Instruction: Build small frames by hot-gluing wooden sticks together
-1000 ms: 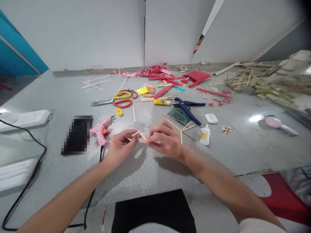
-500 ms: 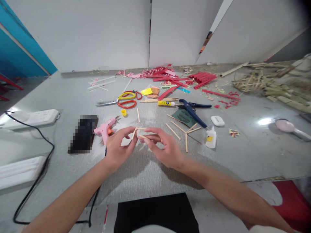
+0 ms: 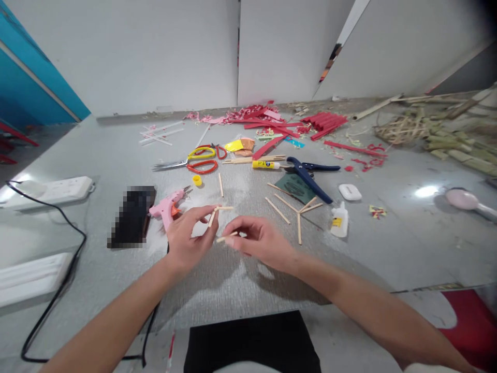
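My left hand (image 3: pixel 191 234) pinches a pair of thin wooden sticks (image 3: pixel 224 208) that meet at an angle near its fingertips. Just to the right, my right hand (image 3: pixel 259 237) is closed on a single short wooden stick (image 3: pixel 221 239), its free end pointing left. The two hands are slightly apart above the grey table (image 3: pixel 217 287). Beyond my right hand lies a branched piece of joined wooden sticks (image 3: pixel 299 228), with a loose stick (image 3: pixel 277 210) beside it. A pink hot glue gun (image 3: pixel 166 208) rests behind my left hand.
Around them are scissors (image 3: pixel 202 166), a yellow cap (image 3: pixel 197 181), a glue stick (image 3: pixel 265 165), blue-handled cutters (image 3: pixel 310 181), a white glue bottle (image 3: pixel 339 221) and a white case (image 3: pixel 350 191). Red paper strips (image 3: pixel 324 124) lie at the back. A black cable (image 3: pixel 83 233) runs along the left.
My right hand has drawn down and away from the left, tilting its stick so that its left end points lower. The left hand keeps its angled sticks nearly in place.
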The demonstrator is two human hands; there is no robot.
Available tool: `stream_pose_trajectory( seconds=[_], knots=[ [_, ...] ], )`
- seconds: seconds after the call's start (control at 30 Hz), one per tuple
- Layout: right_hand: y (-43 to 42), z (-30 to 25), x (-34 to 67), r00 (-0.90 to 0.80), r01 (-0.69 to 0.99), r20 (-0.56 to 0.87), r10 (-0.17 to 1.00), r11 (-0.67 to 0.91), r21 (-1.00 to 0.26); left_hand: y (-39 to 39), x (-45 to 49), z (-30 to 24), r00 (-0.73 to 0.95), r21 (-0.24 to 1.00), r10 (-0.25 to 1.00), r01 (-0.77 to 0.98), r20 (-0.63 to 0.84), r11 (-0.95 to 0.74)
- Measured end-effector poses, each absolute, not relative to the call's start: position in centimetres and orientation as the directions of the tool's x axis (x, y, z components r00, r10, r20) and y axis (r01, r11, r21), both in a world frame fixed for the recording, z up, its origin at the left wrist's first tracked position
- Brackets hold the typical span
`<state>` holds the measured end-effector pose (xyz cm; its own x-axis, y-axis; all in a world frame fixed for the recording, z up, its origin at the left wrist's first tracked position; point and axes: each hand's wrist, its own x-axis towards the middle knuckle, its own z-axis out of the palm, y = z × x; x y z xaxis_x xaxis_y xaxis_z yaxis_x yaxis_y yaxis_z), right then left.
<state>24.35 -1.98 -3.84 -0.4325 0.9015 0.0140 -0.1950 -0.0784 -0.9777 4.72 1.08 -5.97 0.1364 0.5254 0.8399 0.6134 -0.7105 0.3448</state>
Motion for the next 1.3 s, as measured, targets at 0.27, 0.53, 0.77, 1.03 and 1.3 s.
stream_pose_trajectory(
  seconds=[0.27,0.53,0.77,1.03,1.3],
  knots=[
    [-2.5,-3.9,23.0,-0.283,-0.304,-0.102,0.954,-0.19,-0.934,1.4,4.2,-4.8,0.239,0.154,0.351,0.587,0.905,-0.795],
    [-3.2,-4.2,22.2,-0.259,-0.398,-0.127,0.957,-0.226,-0.889,1.5,4.0,-4.4,0.252,0.121,0.33,0.599,0.91,-0.791],
    [-3.0,-3.9,22.1,-0.155,-0.483,-0.163,0.974,-0.219,-0.848,1.4,4.2,-4.6,0.262,0.132,0.342,0.587,0.902,-0.799],
    [-3.6,-3.5,22.1,-0.199,-0.559,-0.242,0.949,-0.313,-0.768,1.4,4.2,-3.9,0.27,0.1,0.298,0.565,0.916,-0.819],
    [-3.6,-3.4,22.2,-0.237,-0.548,-0.28,0.93,-0.366,-0.752,1.2,4.1,-4.2,0.271,0.1,0.285,0.54,0.919,-0.836]
  ],
)
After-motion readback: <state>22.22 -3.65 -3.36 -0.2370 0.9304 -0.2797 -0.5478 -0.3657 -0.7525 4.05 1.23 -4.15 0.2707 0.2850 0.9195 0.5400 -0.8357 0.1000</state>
